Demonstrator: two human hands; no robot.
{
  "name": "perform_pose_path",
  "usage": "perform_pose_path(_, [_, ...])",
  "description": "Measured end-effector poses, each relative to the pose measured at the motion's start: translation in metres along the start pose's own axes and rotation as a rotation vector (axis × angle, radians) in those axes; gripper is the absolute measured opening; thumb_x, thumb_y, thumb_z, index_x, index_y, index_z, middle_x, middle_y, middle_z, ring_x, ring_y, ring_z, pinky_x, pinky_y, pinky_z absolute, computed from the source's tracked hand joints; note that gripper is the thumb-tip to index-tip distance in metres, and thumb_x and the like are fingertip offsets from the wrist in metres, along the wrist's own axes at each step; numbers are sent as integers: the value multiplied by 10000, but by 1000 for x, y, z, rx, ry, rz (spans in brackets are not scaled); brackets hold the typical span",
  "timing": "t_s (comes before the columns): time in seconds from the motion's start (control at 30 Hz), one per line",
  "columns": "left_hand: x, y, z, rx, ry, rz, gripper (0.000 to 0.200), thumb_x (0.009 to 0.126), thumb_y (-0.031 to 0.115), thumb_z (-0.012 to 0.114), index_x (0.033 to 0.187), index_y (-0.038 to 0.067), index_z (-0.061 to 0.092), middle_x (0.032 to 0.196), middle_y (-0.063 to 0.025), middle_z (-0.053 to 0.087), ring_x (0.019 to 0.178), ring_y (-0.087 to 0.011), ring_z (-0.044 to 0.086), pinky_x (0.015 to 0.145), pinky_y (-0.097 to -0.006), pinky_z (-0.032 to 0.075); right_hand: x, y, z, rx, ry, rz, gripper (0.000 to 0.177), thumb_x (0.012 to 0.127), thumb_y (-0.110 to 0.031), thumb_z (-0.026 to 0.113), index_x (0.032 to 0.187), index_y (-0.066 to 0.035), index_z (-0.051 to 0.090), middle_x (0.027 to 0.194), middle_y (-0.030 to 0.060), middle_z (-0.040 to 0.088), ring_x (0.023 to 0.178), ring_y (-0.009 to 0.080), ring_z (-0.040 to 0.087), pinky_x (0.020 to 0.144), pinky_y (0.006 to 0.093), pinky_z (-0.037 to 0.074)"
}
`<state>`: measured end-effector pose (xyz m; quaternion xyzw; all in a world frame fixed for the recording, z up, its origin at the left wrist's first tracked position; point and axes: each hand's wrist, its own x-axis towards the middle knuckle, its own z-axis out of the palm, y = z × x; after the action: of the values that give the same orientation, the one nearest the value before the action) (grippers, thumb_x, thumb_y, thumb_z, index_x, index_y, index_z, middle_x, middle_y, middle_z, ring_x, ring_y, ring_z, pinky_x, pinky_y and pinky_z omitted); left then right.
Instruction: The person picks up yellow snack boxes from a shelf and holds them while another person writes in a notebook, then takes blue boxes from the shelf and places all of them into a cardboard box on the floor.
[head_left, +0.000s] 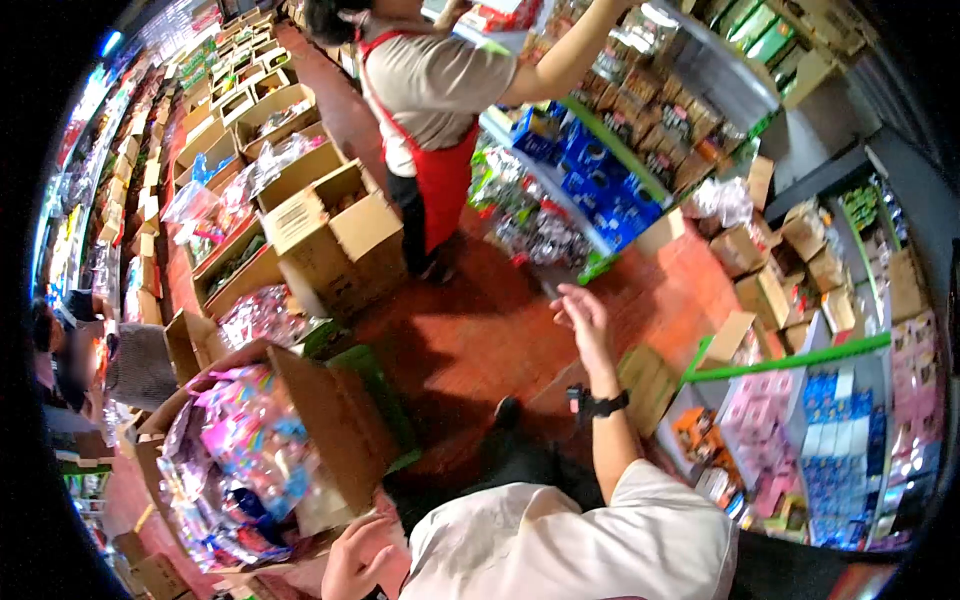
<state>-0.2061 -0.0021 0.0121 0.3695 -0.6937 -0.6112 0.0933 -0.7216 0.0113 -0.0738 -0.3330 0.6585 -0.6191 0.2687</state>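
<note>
My right hand [583,322] reaches forward over the red floor [450,350], fingers loosely stretched and apart. A black strap with a small device [598,403] is around that wrist. A thin dark shape [549,287] shows right beyond the fingertips; I cannot tell whether they touch it. Low in the view, my left hand [360,553] is open with its thumb apart, beside the near corner of a large open cardboard box [330,400]. Colourful plastic-wrapped goods [255,430] fill that box.
A person in a red apron [445,190] stands ahead, one arm raised to the shelves. Open cartons [335,225] line the left aisle. Blue packs [605,175] sit on the shelf ahead. At right, a green-edged shelf [800,355] holds pink and blue boxes. Another person [75,350] is far left.
</note>
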Motion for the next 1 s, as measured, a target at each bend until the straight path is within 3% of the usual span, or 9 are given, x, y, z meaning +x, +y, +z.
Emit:
perform_pose_path(0.2, [77, 33, 31, 90, -60, 27, 416, 962, 262, 728, 1241, -43, 678, 1230, -213, 688, 1123, -383, 679, 947, -416, 534, 21, -5, -52, 101, 50, 95, 284, 1058, -159, 588, 1311, -51, 660, 1018, 57, 733, 858, 101, 681, 810, 260, 568])
perform_pose_path(0.3, [118, 39, 41, 214, -49, 132, 410, 978, 281, 718, 1225, -45, 688, 1192, -213, 691, 1014, -388, 703, 817, -405, 575, 39, -9, -71, 138, 73, 74, 276, 1055, -181, 601, 1287, -52, 678, 1020, 56, 734, 863, 106, 684, 801, 269, 573])
perform_pose_path(0.4, [158, 41, 42, 291, -75, 163, 440, 964, 296, 724, 1256, -31, 681, 1243, -225, 682, 1118, -407, 673, 942, -434, 547, 51, -11, -74, 171, 58, 73, 291, 1059, -208, 607, 1288, -43, 679, 1035, 69, 738, 872, 119, 691, 799, 273, 582])
perform_pose_path(0.47, [186, 48, 38, 285, -100, 157, 433, 962, 292, 725, 1251, -28, 680, 1232, -227, 683, 1105, -413, 673, 933, -445, 549, 60, -15, -72, 140, 34, 107, 296, 1059, -201, 609, 1297, -39, 672, 1037, 74, 740, 869, 124, 694, 800, 275, 582])
perform_pose_path(0.53, [223, 41, 36, 345, -71, 359, 405, 952, 291, 735, 1183, -40, 701, 1165, -229, 695, 1005, -420, 690, 850, -460, 566, 70, -23, -72, 120, 9, 82, 298, 1056, -197, 613, 1302, -37, 669, 1045, 78, 742, 875, 126, 697, 802, 276, 583])
perform_pose_path(0.67, [302, 53, 10, 376, -156, 482, 425, 945, 324, 731, 1185, -25, 702, 1160, -236, 696, 1024, -438, 678, 863, -457, 561, 84, -38, -75, 73, -22, 49, 301, 1064, -184, 581, 1314, -30, 648, 1084, 77, 737, 938, 143, 703, 865, 289, 571])
perform_pose_path(0.87, [411, 81, -38, 378, -374, 684, 255, 951, 221, 696, 1111, 24, 716, 1097, -175, 712, 1047, -379, 657, 907, -432, 537, 108, -21, -75, 186, 302, 35, 300, 1066, -219, 593, 1290, -31, 658, 1055, 60, 716, 896, 112, 662, 837, 290, 558])
perform_pose_path(0.93, [447, 72, -51, 429, -491, 862, 345, 998, 324, 660, 1190, 41, 708, 1176, -168, 687, 1090, -367, 639, 957, -415, 530, 120, -21, -63, 450, 483, 27, 296, 1065, -237, 597, 1284, -48, 662, 1023, 34, 697, 897, 110, 651, 842, 284, 540])
perform_pose_path(1.0, [468, 79, -61, 412, -572, 830, 360, 1008, 338, 648, 1191, 34, 706, 1204, -167, 682, 1115, -363, 635, 971, -419, 526, 130, -18, -54, 486, 505, 10, 286, 1060, -239, 608, 1272, -55, 660, 1004, 24, 687, 900, 118, 652, 841, 281, 529])
